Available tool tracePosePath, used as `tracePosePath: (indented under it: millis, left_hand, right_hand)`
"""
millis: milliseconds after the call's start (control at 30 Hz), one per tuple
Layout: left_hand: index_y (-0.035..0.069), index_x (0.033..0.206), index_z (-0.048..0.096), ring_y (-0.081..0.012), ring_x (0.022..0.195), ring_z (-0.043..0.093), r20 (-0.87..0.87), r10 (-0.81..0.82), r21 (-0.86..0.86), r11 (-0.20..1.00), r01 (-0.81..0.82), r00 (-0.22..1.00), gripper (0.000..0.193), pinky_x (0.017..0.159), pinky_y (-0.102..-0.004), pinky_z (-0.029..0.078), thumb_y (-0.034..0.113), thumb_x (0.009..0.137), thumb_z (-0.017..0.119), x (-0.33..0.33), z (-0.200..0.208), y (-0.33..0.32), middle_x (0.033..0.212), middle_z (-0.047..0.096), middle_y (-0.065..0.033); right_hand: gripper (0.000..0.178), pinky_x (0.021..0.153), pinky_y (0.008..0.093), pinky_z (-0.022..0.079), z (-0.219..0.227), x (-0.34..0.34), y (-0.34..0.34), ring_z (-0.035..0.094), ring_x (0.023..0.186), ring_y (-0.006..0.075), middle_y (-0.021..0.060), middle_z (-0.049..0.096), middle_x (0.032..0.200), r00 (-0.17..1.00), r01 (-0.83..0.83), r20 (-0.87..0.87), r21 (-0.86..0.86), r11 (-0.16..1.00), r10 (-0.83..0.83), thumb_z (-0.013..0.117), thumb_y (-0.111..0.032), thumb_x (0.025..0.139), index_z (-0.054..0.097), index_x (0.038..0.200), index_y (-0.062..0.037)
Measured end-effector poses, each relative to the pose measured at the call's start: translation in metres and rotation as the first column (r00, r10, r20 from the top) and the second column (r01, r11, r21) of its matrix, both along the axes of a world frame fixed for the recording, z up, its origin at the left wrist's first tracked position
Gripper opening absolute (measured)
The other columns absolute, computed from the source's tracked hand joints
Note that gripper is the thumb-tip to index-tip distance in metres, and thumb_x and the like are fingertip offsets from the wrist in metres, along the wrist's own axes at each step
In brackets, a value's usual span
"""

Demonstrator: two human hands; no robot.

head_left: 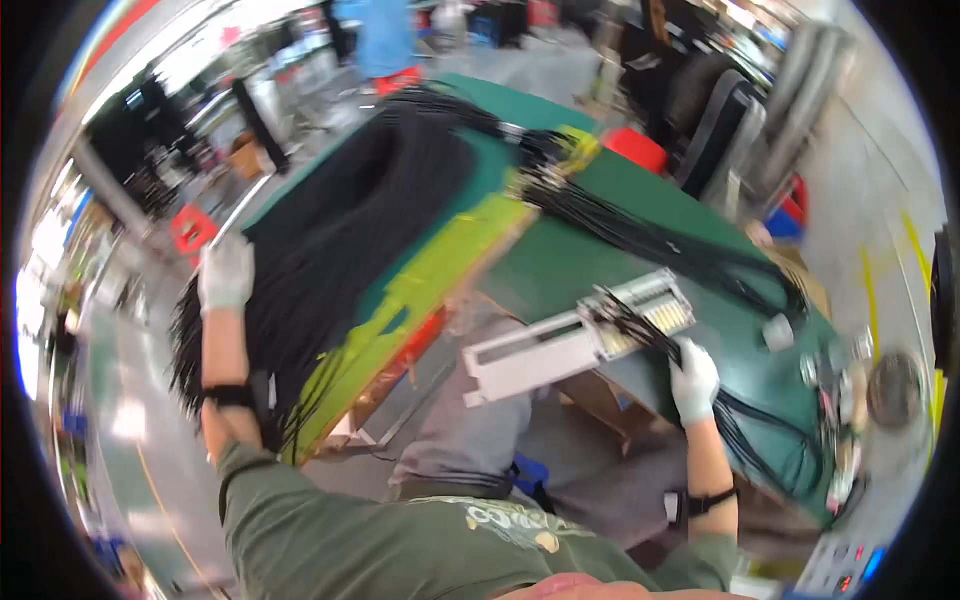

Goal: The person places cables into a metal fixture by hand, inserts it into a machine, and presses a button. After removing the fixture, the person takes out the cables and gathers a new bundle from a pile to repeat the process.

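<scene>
The white slotted fixture (540, 371) overhangs the green desk's (560, 265) near edge, its black cables (642, 326) gripped in the right hand (694, 382); the left hand (227, 273), grip indiscernible to me, is beside the black wire bundle (335, 215) along the left edge.

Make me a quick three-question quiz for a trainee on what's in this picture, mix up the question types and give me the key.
1. Multiple choice: what colour is the table top? A) red B) green C) white
2. True or false: the left hand is beside the large black bundle of wires.
3. Fill in the blank: the hand nearer the white frame is the ____ hand.

Key:
1. B, green.
2. True; it is at the bundle's left edge.
3. Right; the right hand is close to the frame's right end.
</scene>
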State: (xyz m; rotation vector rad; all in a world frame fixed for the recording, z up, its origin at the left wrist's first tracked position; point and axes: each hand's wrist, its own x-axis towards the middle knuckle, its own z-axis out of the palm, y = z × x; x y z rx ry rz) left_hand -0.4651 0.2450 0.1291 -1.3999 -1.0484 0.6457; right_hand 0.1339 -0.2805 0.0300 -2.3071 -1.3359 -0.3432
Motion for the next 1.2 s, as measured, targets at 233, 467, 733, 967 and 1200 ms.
tracePosePath:
  millis: [233,467,733,967,1200]
  left_hand:
    - [0.000,0.133,0.060,-0.0247,0.134,0.049,0.403,0.892,-0.044,0.245,0.968,-0.207,0.048,0.115,-0.0451,0.037,0.028,0.095,0.067,0.191,-0.026,-0.092,0.144,0.053,-0.0135]
    - [0.007,0.142,0.053,-0.0380,0.137,0.043,0.996,-0.076,0.020,-0.263,0.965,-0.041,0.085,0.117,-0.0541,0.028,0.035,0.068,0.082,0.413,-0.049,-0.257,0.141,0.054,-0.0200]
    - [0.013,0.114,0.066,-0.0273,0.105,0.058,0.977,-0.194,-0.160,-0.411,0.897,0.085,0.045,0.105,-0.0457,0.036,0.027,0.073,0.079,0.498,-0.084,-0.301,0.101,0.064,-0.0063]
    - [0.013,0.107,0.067,-0.0287,0.102,0.059,0.993,-0.091,-0.108,-0.402,0.909,0.078,0.039,0.096,-0.0440,0.040,0.011,0.069,0.073,0.498,-0.099,-0.294,0.097,0.064,-0.0067]
    - [0.014,0.107,0.067,-0.0290,0.101,0.059,0.996,-0.093,-0.043,-0.409,0.912,0.006,0.041,0.096,-0.0444,0.041,0.009,0.066,0.072,0.498,-0.100,-0.296,0.096,0.063,-0.0066]
  right_hand:
    - [0.021,0.079,0.0467,0.052,0.000,-0.001,-0.005,0.066,0.090,0.0340,0.0108,0.068,0.089,0.996,0.085,-0.019,-0.099,0.991,-0.088,0.067,-0.021,0.084,0.066,0.104,-0.0141]
    - [0.026,0.080,0.0450,0.053,0.004,-0.002,-0.004,0.066,0.092,0.0312,0.0080,0.067,0.092,0.994,0.092,-0.031,-0.220,0.971,-0.101,0.072,-0.023,0.082,0.062,0.105,-0.0147]
    - [0.034,0.082,0.0432,0.052,0.007,-0.001,-0.039,0.066,0.090,0.0283,0.0053,0.068,0.088,0.998,0.065,-0.001,-0.174,0.983,-0.066,0.075,-0.022,0.078,0.064,0.109,-0.0158]
    - [0.076,0.108,0.0421,0.043,0.027,0.056,-0.220,0.060,0.116,0.0403,0.0217,0.064,0.127,0.809,0.353,-0.541,0.133,0.926,-0.231,0.083,-0.045,0.072,0.061,0.130,0.0004]
    - [0.033,0.082,0.0424,0.056,0.016,0.119,-0.350,0.072,0.091,0.0306,0.0190,0.073,0.106,0.224,0.867,0.055,-0.468,0.173,-0.973,0.068,-0.029,0.079,0.071,0.102,-0.0058]
